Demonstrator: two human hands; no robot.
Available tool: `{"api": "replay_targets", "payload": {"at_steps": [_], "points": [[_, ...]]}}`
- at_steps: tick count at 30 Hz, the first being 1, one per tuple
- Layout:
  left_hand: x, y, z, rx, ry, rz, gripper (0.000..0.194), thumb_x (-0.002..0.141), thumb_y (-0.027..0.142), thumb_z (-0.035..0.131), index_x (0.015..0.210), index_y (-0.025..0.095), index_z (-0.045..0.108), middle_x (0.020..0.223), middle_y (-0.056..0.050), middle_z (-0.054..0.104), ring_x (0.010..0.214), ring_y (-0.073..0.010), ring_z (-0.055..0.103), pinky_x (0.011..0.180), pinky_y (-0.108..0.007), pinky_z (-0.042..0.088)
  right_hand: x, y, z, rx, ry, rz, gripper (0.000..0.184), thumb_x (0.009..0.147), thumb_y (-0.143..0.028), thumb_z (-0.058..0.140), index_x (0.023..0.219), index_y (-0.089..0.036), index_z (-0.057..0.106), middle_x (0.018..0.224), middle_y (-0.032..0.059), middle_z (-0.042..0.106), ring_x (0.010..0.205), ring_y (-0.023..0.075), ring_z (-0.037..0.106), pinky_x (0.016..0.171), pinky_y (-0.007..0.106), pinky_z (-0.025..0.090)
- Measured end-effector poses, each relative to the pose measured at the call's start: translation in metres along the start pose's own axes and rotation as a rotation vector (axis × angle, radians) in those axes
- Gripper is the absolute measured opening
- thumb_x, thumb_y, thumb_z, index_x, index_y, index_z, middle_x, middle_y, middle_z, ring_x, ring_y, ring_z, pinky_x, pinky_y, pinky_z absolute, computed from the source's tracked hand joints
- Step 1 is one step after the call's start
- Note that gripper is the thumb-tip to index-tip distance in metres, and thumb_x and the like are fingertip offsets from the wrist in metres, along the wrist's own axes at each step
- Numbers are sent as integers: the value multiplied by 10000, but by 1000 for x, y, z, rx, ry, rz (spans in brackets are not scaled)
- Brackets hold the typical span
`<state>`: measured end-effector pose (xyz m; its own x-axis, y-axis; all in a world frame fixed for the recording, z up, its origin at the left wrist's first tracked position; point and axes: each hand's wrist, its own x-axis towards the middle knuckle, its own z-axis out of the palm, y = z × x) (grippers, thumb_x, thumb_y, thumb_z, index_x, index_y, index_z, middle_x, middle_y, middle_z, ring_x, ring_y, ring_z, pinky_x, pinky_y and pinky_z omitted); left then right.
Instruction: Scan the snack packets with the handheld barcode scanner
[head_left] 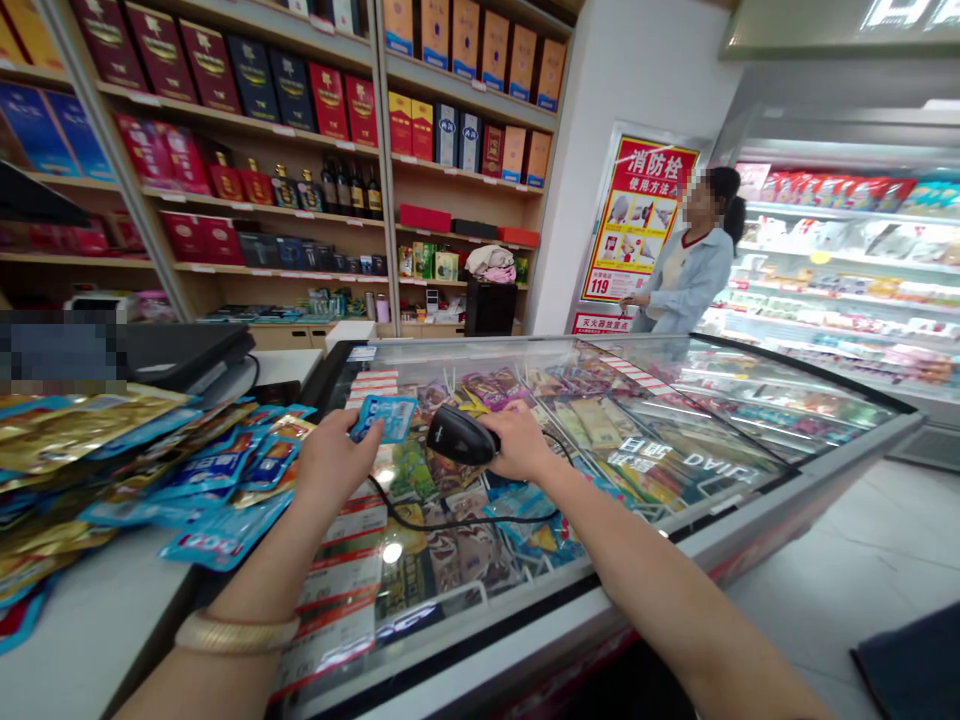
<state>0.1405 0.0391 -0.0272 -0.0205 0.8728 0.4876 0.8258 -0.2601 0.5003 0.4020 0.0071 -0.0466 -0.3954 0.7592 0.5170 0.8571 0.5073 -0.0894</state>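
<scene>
Counter (82, 640), white, far left: carries a heap of packets (187, 470), gold and blue, overlapping, spread to the counter's right edge. Black device (199, 350) behind the heap, toward the counter's far edge; part of it blurred out.

Shelving (337, 228), wooden, behind: rows of boxes and bottles.

Left hand (337, 455), one, with a pale bangle (236, 635) at the wrist: raised above the left edge of the freezer. Thumb and fingers closed in a pinch on the left end of a small blue packet (394, 418), thumb across its near face; the right end of the packet stands free of the grip.

Scanner (459, 436), handheld, black: above the glass, nearer the freezer's left edge than its right. Head turned left toward the small blue packet, just beside it.

Cable (465, 522), black: looped above the glass, below the scanner in view.

Right hand (523, 442), one: fingers curled together around the scanner's grip, which they mostly hide.

Freezer (765, 510), glass-topped, grey-rimmed: wrapped goods beneath the glass, price strips along the left edge.

Person (679, 275), light blue shirt: beyond the freezer's far edge.

Chilled display (847, 270), far right: lit shelves of packaged goods.
</scene>
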Motion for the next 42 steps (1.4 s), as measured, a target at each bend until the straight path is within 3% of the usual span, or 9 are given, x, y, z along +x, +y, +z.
{"api": "replay_targets", "payload": {"at_steps": [8, 14, 17, 22, 26, 31, 37, 40, 42], "points": [[1, -4, 2, 2, -2, 7, 320, 783, 429, 480, 835, 201, 698, 832, -61, 674, 800, -230, 610, 679, -295, 436, 1, 0, 1, -9, -14, 21, 278, 660, -319, 661, 917, -216, 654, 858, 21, 727, 822, 198, 637, 814, 326, 268], [-1, -4, -3, -51, 69, 45, 351, 818, 409, 472, 917, 182, 721, 922, -84, 689, 895, -239, 631, 804, -318, 470, -3, 4, 4, 41, 50, 23, 301, 649, -309, 664, 934, -211, 663, 859, 30, 740, 813, 210, 646, 824, 339, 281], [6, -11, -26, -7, 192, 28, 358, 844, 372, 469, 1046, 197, 706, 1049, -82, 703, 974, -245, 632, 892, -346, 455, -6, 8, 6, 49, 96, 37, 273, 680, -299, 648, 937, -209, 673, 875, 47, 748, 810, 211, 648, 829, 343, 293], [12, -47, -92, 247, 361, 12, 359, 893, 387, 438, 1096, 218, 682, 1094, -69, 711, 1049, -267, 620, 1049, -450, 325, -7, 19, 12, 12, 132, 36, 239, 698, -301, 628, 912, -211, 682, 877, 52, 747, 795, 203, 658, 832, 346, 304], [5, -84, -125, 450, 326, 110, 371, 941, 329, 344, 1120, 228, 653, 1081, -11, 720, 1059, -225, 618, 1120, -479, 224, -1, 23, 17, 1, 149, 43, 257, 703, -283, 604, 931, -198, 687, 886, 75, 752, 822, 222, 664, 835, 356, 313], [-1, -114, -125, 531, 146, 222, 455, 835, 126, 357, 1105, 290, 684, 1081, -19, 744, 1056, -241, 648, 1175, -520, 108, 18, 14, 20, -13, 117, 17, 310, 683, -290, 611, 971, -205, 689, 957, 82, 754, 849, 232, 662, 862, 363, 307], [-9, -120, -121, 467, 100, 210, 617, 726, 72, 413, 1261, 287, 634, 1276, -80, 667, 1327, -309, 482, 1173, -601, 13, 40, -8, 20, -13, 58, -10, 278, 697, -279, 614, 957, -215, 690, 893, 62, 749, 838, 224, 647, 843, 359, 289], [-14, -117, -125, 418, 157, 182, 623, 746, 105, 428, 1330, 262, 581, 1392, -103, 580, 1376, -328, 415, 1164, -622, 41, 45, -14, 23, -18, 67, -11, 277, 710, -285, 615, 968, -211, 684, 880, 58, 743, 820, 214, 639, 837, 353, 287], [-16, -114, -130, 372, 299, 164, 575, 780, 132, 425, 1324, 231, 583, 1392, -129, 570, 1336, -320, 457, 1160, -598, 123, 46, -15, 23, -22, 84, -8, 273, 714, -294, 618, 966, -209, 683, 863, 52, 739, 805, 207, 633, 829, 347, 288]]}}
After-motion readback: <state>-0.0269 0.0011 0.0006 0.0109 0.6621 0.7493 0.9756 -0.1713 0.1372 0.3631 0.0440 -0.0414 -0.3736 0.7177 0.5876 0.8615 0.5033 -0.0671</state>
